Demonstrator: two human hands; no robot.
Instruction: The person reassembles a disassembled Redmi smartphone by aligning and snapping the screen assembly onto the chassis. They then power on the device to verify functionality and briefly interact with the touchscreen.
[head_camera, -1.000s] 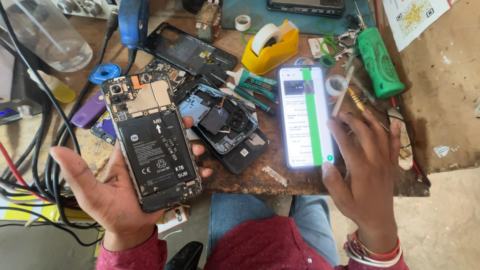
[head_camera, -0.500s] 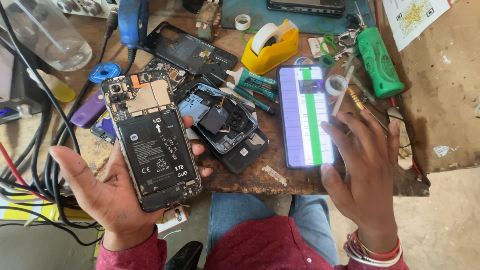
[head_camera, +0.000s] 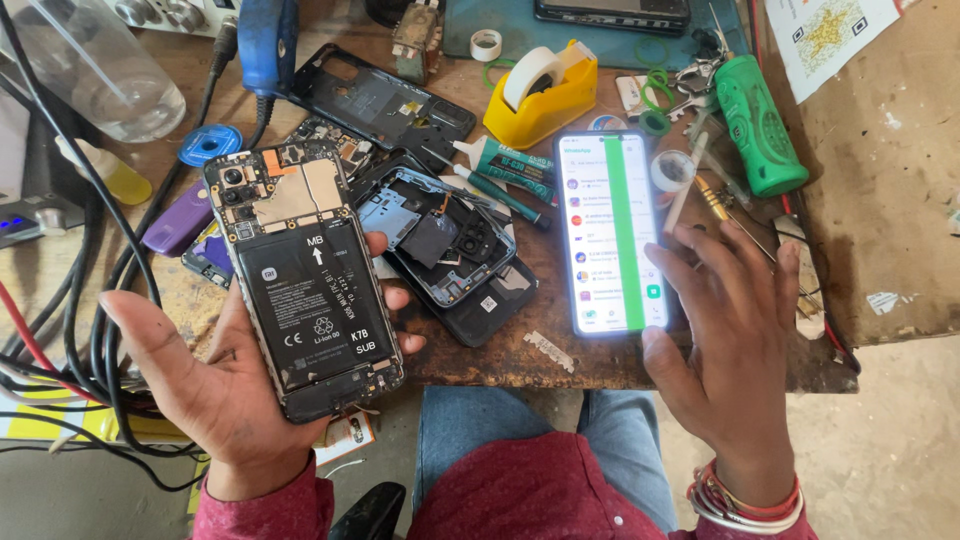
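Observation:
My left hand (head_camera: 215, 385) holds an opened phone (head_camera: 303, 275) with its back cover off, so the black battery and the circuit board show. A second phone (head_camera: 612, 232) lies face up on the wooden workbench (head_camera: 560, 355), its screen lit with a green vertical stripe down the middle. My right hand (head_camera: 728, 335) hovers at that phone's right side with fingers spread, the thumb near its lower right corner. It holds nothing.
Between the hands lie stripped phone frames (head_camera: 445, 240) and a black back cover (head_camera: 385, 100). Behind them are a yellow tape dispenser (head_camera: 540, 95), a glue tube (head_camera: 505, 160), a green-handled screwdriver (head_camera: 755, 125) and a clear bottle (head_camera: 85, 70). Cables (head_camera: 70, 330) crowd the left edge.
The lit phone's screen has changed from one view to a list view. My right hand has shifted slightly over its right edge. The left hand keeps the opened phone still.

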